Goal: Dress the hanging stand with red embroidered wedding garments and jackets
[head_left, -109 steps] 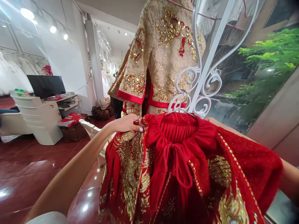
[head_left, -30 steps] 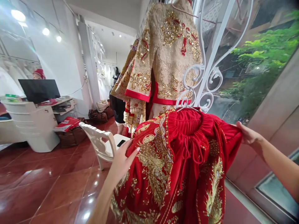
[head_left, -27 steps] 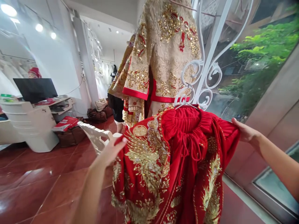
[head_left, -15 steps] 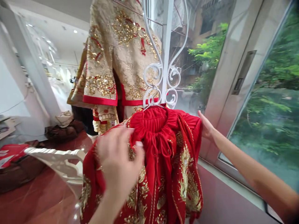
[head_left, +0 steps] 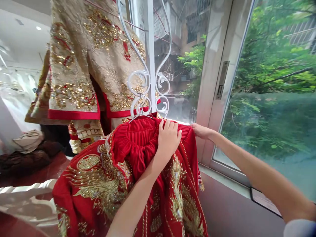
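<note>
A red jacket (head_left: 96, 184) with gold embroidery hangs on a wire hanger (head_left: 140, 113), over a red pleated garment (head_left: 142, 135) with a gathered neck. My left hand (head_left: 169, 138) reaches across the front, its fingers curled over the cloth at the right side of the neckline. My right hand (head_left: 201, 131) is closed at the outer edge of the right shoulder, some fingertips hidden behind the fabric. The neck tie is largely covered by my left forearm.
A white scrolled metal stand (head_left: 151, 65) rises behind the hanger. To its left hangs a cream robe (head_left: 106, 62) with gold sequins and red trim. A sliding window (head_left: 266, 108) is on the right. White carved furniture (head_left: 32, 194) and dark bags (head_left: 27, 158) are at lower left.
My left hand has moved right from the left front to the right of the neckline. My right hand's stretched fingers have closed at the shoulder. The view has turned rightward.
</note>
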`<action>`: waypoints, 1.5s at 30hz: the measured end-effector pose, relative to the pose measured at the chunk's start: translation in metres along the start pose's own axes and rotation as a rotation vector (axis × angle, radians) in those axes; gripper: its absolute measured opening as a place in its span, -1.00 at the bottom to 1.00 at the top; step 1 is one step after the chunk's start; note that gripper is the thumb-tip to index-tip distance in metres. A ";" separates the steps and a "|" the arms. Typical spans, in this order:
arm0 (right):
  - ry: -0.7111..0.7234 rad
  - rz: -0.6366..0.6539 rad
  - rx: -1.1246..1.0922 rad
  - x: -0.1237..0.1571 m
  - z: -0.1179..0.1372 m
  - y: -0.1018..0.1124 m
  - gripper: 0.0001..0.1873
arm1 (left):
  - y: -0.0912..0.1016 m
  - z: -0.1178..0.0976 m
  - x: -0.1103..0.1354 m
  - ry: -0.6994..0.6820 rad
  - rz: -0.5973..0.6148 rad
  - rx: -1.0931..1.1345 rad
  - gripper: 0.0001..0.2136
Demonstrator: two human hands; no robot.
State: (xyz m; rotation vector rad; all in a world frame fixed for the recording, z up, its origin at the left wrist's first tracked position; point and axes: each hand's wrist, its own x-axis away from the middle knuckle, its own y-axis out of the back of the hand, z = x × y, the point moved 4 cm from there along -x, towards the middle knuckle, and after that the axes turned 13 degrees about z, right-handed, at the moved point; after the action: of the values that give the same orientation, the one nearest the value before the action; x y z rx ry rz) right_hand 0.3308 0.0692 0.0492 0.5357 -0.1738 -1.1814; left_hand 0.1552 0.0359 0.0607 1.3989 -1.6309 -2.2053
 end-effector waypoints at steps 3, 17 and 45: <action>0.050 -0.321 0.589 -0.001 0.053 0.020 -0.71 | 0.004 -0.001 0.004 -0.034 0.002 0.005 -0.71; 0.200 -0.406 1.036 0.011 0.032 0.019 -0.67 | 0.024 0.001 0.004 -0.328 0.409 -0.398 -0.80; 0.354 -0.350 -0.326 0.034 -0.011 0.004 -0.28 | 0.010 -0.001 -0.063 -0.501 0.505 0.071 -0.73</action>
State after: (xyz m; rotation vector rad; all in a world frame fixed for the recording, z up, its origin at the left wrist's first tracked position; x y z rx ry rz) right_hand 0.3513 0.0425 0.0367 0.4875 0.4256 -1.3971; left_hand 0.1885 0.0635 0.1074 0.3640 -1.9390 -2.2870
